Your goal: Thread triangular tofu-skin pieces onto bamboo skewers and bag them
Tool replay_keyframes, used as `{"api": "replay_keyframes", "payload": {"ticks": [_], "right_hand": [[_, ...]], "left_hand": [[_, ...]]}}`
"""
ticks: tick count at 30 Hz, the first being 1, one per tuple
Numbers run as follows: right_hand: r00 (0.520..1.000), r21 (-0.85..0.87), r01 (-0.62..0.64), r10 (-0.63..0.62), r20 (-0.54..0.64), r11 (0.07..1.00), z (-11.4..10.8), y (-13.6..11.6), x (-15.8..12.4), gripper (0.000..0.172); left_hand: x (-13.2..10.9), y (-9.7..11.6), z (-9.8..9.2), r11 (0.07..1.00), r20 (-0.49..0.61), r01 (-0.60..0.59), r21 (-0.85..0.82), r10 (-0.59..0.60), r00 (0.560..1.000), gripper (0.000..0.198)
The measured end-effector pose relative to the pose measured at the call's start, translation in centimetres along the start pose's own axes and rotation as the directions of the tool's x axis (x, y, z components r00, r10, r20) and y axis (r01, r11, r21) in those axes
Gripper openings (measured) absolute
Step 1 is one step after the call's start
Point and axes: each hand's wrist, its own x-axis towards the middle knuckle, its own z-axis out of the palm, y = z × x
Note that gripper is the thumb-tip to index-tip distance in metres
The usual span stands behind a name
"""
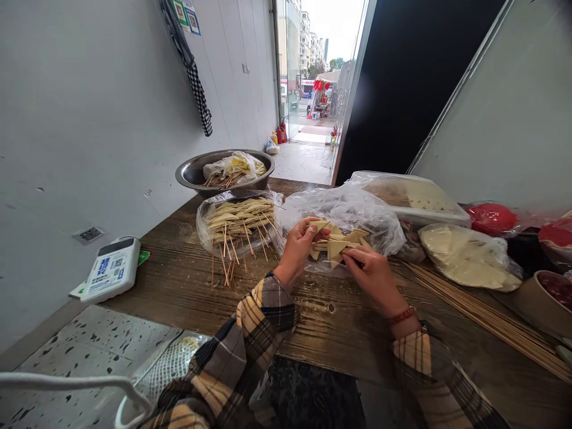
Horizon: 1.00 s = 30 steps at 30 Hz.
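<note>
My left hand [295, 249] is closed, its thumb and fingers pinching a folded piece of tofu skin [318, 226]. Fingers of my right hand [372, 273] close on the edge of another pale triangular tofu skin piece [338, 246]. Both hands are over a pile of such pieces [360, 236] at the mouth of a clear plastic bag [344, 202]. To the left, skewered tofu skin [241, 215] lies stacked in another bag, sticks pointing toward me. Whether a stick is between my right fingers is hidden.
A steel basin [190, 174] with bagged skewers stands at the back left. Bare bamboo sticks [482, 316] lie at the right, near a bag of pale sheets [469, 256] and a lidded white tray [415, 196]. A white payment box [111, 269] sits at the left edge.
</note>
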Motion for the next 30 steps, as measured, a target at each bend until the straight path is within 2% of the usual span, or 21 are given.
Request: {"api": "replay_keyframes", "payload": {"ticks": [14,18,21,25,30], "right_hand": [[1.000,0.011,-0.018,0.018,-0.004,1.000,0.12,-0.03,0.04,0.023],[1.000,0.055,-0.022,0.023,-0.021,0.998,0.18,-0.07,0.10,0.023],[0.999,0.072,-0.018,0.020,-0.029,0.997,0.15,-0.17,0.13,0.023],[0.999,0.077,-0.021,0.024,-0.030,0.997,0.14,-0.28,0.16,0.023],[1.000,0.074,-0.018,0.020,-0.022,0.997,0.27,-0.20,0.17,0.023]], "left_hand": [[-0.12,-0.09,0.18,1.000,0.002,0.008,-0.014,-0.008,1.000,0.033],[-0.03,0.12,0.11,0.995,-0.008,0.040,-0.088,-0.041,0.999,0.037],[0.09,0.25,-0.03,0.982,-0.020,0.068,-0.174,-0.073,0.997,0.033],[0.15,0.14,-0.24,0.966,0.020,0.111,-0.235,-0.110,0.994,0.031],[-0.01,-0.02,-0.22,0.967,0.085,0.146,-0.209,-0.130,0.988,0.028]]}}
